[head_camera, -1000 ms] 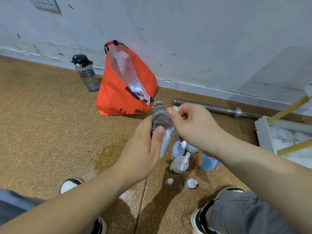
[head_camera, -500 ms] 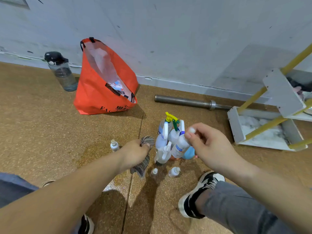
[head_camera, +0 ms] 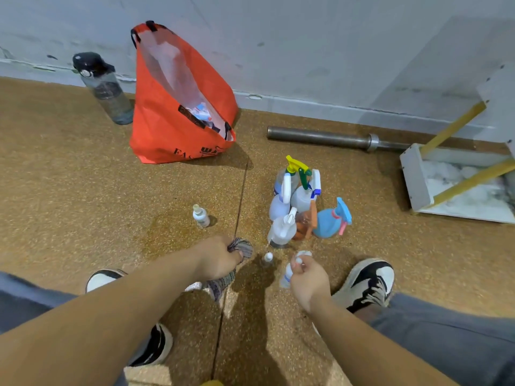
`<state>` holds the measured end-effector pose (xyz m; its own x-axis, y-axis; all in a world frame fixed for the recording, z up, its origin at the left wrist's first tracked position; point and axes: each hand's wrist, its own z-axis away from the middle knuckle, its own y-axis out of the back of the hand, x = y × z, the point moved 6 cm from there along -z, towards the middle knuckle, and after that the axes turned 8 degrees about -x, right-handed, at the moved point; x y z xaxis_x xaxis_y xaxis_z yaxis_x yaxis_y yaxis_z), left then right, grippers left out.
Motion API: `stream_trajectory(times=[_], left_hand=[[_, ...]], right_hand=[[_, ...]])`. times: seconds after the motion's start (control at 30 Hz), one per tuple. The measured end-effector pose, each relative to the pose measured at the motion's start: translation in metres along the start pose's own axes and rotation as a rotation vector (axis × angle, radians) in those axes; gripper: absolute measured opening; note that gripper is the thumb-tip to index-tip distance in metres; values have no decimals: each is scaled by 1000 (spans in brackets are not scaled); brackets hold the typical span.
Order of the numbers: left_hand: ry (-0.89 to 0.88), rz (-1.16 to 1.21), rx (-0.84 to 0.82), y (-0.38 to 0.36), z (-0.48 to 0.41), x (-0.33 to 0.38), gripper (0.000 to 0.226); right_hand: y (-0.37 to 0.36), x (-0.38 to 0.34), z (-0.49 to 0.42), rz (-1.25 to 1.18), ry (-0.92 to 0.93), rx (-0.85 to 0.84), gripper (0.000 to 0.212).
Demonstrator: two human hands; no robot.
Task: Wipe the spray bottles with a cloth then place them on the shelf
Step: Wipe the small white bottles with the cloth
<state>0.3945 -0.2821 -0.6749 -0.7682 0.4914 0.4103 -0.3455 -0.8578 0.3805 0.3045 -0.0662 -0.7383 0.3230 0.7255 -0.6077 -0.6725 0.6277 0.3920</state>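
Observation:
Several spray bottles stand clustered on the brown floor, among them a blue one and a clear white-triggered one. One small white-capped bottle stands apart to the left, and another stands between my hands. My left hand grips a striped grey cloth low over the floor. My right hand holds a small bottle by its top, close to the floor. The white shelf with yellow posts is at the right.
An orange bag leans against the wall, with a dark-capped water bottle to its left. A steel bar lies along the wall. My shoes are planted on either side of the hands.
Both hands dropped toward the floor. My right hand moved down from above the bottle cluster and now holds a small bottle. My left hand, still with the cloth, shifted nearer to me.

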Motion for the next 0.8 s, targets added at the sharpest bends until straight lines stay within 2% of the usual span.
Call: stream_trajectory(times=[0.13, 0.2, 0.33, 0.5, 0.67, 0.8], left_hand=[[99, 63, 53, -9, -26, -25, 61], [108, 131, 98, -14, -34, -32, 60], [120, 210, 96, -23, -39, -46, 60], [145, 373, 128, -19, -41, -71, 59], [139, 483, 187, -13, -34, -76, 57], [82, 604, 286, -8, -30, -82, 52]], right_hand=[[-11, 5, -18, 101, -20, 8, 38], [-20, 9, -25, 101, -5, -8, 52], [-27, 16, -36, 107, -49, -25, 38], [-27, 2, -43, 241, -110, -101, 43], [-23, -52, -26, 594, 57, -6, 35], [-52, -95, -16, 547, 237, -70, 23]])
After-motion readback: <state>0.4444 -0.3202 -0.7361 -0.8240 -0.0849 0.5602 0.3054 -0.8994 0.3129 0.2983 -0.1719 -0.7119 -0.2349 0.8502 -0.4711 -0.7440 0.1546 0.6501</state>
